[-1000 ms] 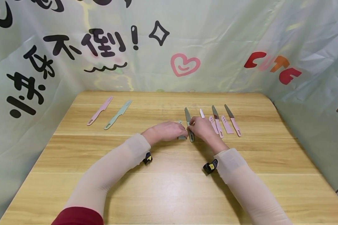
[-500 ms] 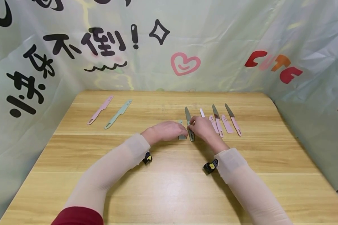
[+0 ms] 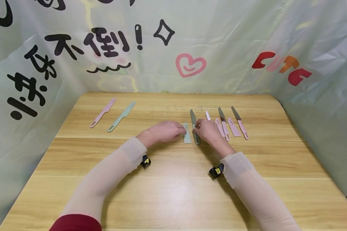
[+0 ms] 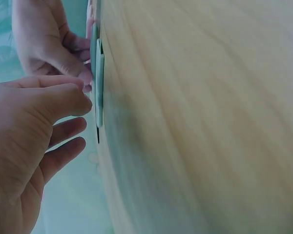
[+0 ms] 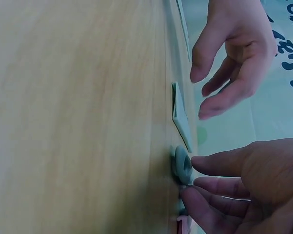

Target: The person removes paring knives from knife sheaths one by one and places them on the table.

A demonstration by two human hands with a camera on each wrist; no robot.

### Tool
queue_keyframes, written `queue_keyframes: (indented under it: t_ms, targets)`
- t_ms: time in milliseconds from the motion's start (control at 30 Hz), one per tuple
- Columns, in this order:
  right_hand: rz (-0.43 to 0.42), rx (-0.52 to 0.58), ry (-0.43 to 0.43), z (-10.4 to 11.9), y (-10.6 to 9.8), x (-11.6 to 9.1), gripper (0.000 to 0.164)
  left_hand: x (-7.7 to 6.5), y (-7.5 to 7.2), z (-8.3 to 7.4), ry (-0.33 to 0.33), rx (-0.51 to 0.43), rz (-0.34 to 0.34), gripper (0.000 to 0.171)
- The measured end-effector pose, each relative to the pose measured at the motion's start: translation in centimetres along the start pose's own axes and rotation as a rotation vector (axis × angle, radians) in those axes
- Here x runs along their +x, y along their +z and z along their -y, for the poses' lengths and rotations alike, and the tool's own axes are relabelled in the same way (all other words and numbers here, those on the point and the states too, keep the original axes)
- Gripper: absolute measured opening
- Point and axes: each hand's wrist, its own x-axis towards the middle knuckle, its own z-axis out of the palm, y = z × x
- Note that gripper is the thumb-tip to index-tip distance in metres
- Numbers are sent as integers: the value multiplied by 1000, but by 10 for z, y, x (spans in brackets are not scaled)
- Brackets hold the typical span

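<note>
Fingers of our right hand (image 3: pixel 209 131) pinch the green knife (image 3: pixel 194 126) handle on the surface (image 3: pixel 173 192); head view shows our left hand (image 3: pixel 164 131) relaxed beside the green sheath (image 3: pixel 187 137). Left wrist: sheath (image 4: pixel 98 87) lies flat. Right wrist: handle (image 5: pixel 181 165) gripped. Judged step: sheathing; next needs blade-to-sheath alignment.

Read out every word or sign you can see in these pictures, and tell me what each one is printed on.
"不倒!" in black on the backdrop sheet behind the table, over a squiggle.
"快乐" in black on the backdrop's left side.
"CUTE" in red and orange on its right side.
Signs only: a diamond outline, a pink heart, part of a yellow star.
Nothing readable on the knives, sheaths or table.
</note>
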Motion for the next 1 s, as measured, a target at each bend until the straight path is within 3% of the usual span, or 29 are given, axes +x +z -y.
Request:
queue_keyframes:
  t_ms: [467, 800, 1000]
  targets:
    - [-57, -56, -53, 2, 4, -3, 23, -41, -7, 27, -183, -34, -39, 22]
    - [-48, -55, -57, 3, 4, -4, 25, -78, -10, 52, -455, -63, -12, 30]
    - [-88, -66, -89, 4, 4, -5, 25, -95, -12, 64, -598, -97, -6, 36]
